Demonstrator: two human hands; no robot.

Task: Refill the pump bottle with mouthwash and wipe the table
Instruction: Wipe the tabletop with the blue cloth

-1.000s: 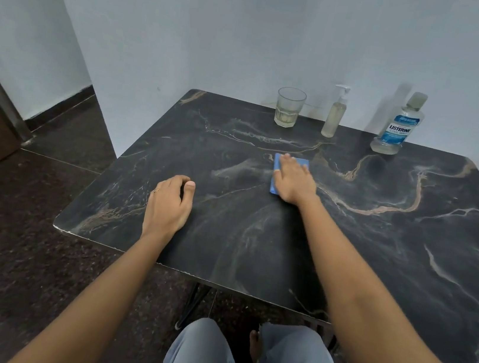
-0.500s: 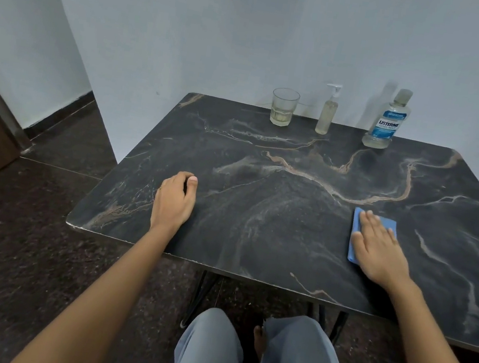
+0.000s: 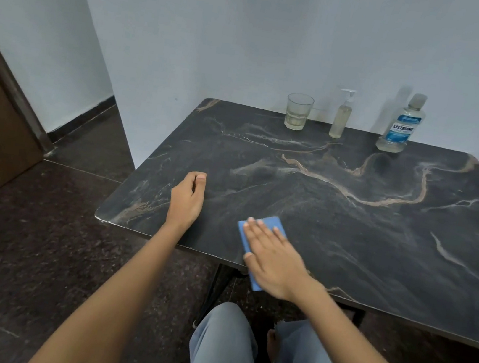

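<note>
So, counted along the far edge of the table (image 3: 349, 229), left to right: one glass (image 3: 298, 111), one pump bottle (image 3: 341, 118), one mouthwash bottle (image 3: 401, 128). One blue cloth (image 3: 271, 220) at the near edge, a corner poking over it. Right hand (image 3: 274, 261) flat on the cloth, fingers straight, pressing. Left hand (image 3: 187, 201) resting near the left edge, loosely curled, grasping nothing.

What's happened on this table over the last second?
The right hand, pressing flat on the blue cloth, swept it from the middle of the table out to the right, then back left to the near edge, where it now overhangs near the left hand. The left hand, glass, pump bottle and mouthwash stayed put.
</note>
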